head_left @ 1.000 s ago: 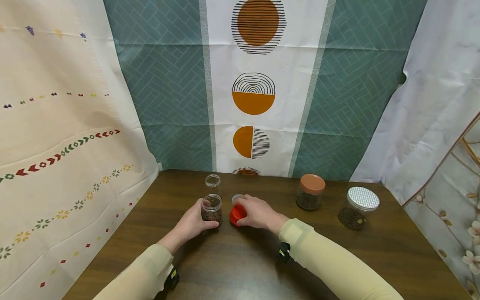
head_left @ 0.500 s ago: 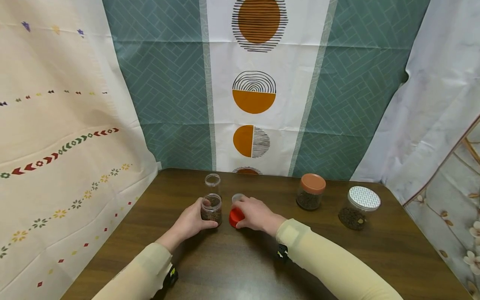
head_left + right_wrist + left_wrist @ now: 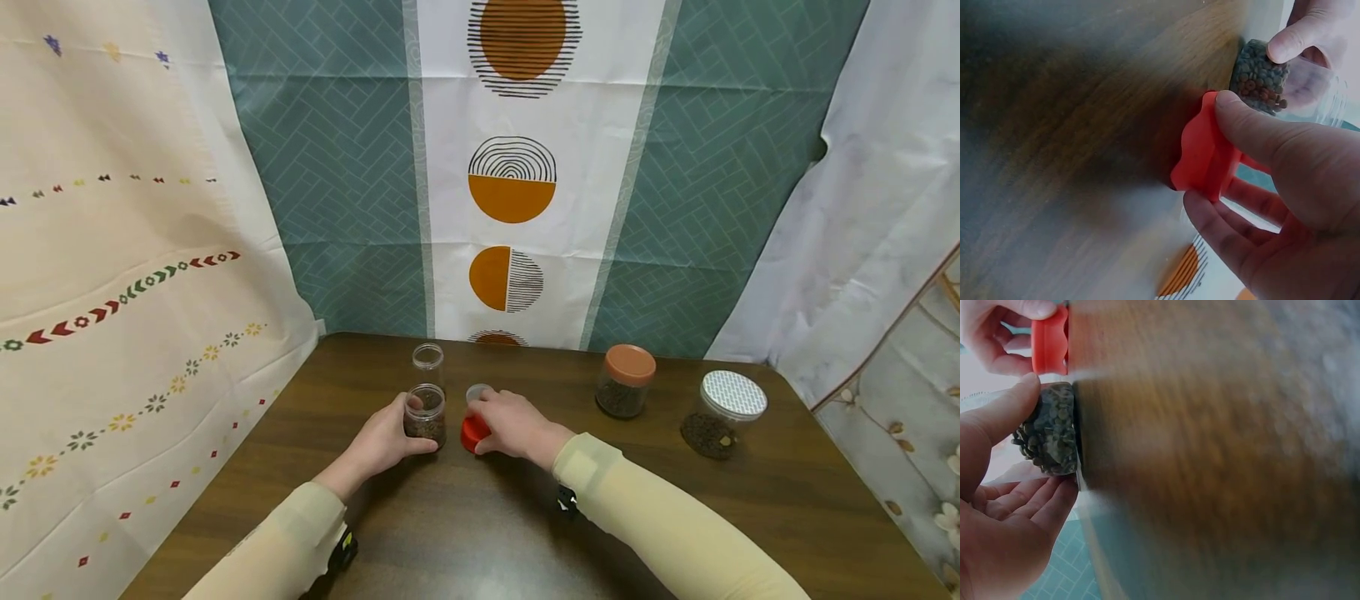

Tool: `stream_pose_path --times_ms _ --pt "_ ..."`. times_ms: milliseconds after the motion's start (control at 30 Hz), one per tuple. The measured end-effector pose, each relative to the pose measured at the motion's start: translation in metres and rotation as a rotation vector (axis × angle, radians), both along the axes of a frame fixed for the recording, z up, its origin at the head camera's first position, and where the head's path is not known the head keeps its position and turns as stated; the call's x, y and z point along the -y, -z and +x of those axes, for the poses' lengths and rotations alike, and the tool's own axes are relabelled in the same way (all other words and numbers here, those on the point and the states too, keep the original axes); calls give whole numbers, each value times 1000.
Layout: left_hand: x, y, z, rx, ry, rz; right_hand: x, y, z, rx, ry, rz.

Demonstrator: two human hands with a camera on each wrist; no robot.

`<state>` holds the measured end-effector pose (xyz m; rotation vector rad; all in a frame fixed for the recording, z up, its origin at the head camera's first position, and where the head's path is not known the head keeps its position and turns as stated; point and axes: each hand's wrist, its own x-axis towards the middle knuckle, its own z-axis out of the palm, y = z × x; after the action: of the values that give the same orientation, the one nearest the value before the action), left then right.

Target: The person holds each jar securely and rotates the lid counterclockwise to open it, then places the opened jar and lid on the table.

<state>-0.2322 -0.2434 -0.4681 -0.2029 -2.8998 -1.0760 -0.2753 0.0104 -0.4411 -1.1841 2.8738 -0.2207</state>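
Grips unchanged: left fingers (image 3: pixel 1057 505) curled round pellet jar (image 3: pixel 1054 428), right fingers (image 3: pixel 1213 228) pinching red wavy-edged piece (image 3: pixel 1205 153).

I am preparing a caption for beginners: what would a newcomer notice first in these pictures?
Probably the red piece pinched by the right hand, near the middle of the table. To its left, the left hand holds a clear jar partly filled with dark pellets. Behind, orange circles mark the hanging cloth.
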Motion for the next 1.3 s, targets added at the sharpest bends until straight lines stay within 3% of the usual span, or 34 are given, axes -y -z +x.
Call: stream_pose_path --times_ms 533,800,1067,1300 --pt "-7 -1 0 17 8 47 -9 -3 5 25 -15 -44" --pt "-7 0 10 4 38 111 -14 3 7 64 -22 -84" --pt "-5 -11 15 -38 12 122 -28 -8 12 -1 -35 -132" --pt "-9 -28 21 -121 -5 55 -47 -18 18 -61 -36 -138"
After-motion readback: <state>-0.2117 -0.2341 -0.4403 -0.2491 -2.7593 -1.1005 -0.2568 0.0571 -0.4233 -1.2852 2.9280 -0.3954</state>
